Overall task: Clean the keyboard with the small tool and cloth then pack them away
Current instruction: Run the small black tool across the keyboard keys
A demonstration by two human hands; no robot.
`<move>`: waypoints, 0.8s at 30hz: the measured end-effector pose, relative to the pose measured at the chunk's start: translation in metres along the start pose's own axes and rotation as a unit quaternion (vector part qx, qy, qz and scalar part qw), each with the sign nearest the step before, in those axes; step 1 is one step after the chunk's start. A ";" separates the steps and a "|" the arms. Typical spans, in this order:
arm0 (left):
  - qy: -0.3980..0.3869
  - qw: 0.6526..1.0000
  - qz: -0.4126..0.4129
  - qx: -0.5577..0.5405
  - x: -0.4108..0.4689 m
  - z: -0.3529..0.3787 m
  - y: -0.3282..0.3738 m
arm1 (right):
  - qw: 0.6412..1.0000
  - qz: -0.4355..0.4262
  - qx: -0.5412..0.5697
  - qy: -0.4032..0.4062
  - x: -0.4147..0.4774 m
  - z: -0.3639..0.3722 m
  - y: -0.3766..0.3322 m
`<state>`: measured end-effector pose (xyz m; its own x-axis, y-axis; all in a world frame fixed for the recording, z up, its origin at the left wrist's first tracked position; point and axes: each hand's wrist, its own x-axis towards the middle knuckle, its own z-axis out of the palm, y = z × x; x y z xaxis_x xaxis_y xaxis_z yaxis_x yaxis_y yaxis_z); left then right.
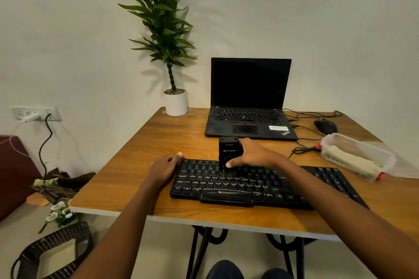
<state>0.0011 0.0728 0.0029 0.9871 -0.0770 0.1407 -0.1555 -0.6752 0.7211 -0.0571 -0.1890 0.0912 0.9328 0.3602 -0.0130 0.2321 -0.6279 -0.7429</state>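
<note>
Wooden bench (127, 172) against a pale wall is carrying the keyboard (260, 186), its long axis running left to right, space bar facing you, near edge lying close to the bench's front edge. Your right hand (251, 154) is gripping the small tool (229, 149), which is standing upright, tip down on the upper keys. Your left hand (164, 166) is resting on the far left corner, thumb stretched out; its finger curl you cannot tell. Bare wood is showing leftward; a clear box (356, 154) is sitting just beside the right end.

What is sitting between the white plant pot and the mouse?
The open black laptop stands between the white plant pot and the mouse, shown in the head view.
</note>
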 end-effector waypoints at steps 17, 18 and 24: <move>0.228 0.910 0.326 0.114 -0.145 0.123 0.060 | 0.999 0.014 0.039 -0.001 -0.005 -0.017 0.026; 0.234 0.906 0.332 0.119 -0.144 0.123 0.059 | 0.999 0.015 0.043 -0.002 -0.004 -0.017 0.026; 0.253 0.903 0.321 0.130 -0.145 0.121 0.062 | 0.999 0.017 0.038 -0.007 -0.001 -0.021 0.027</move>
<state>-0.1468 -0.0470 -0.0551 0.5419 -0.2126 0.8131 -0.6092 -0.7659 0.2058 -0.0464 -0.2203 0.0852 0.9357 0.3493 -0.0485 0.1778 -0.5862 -0.7904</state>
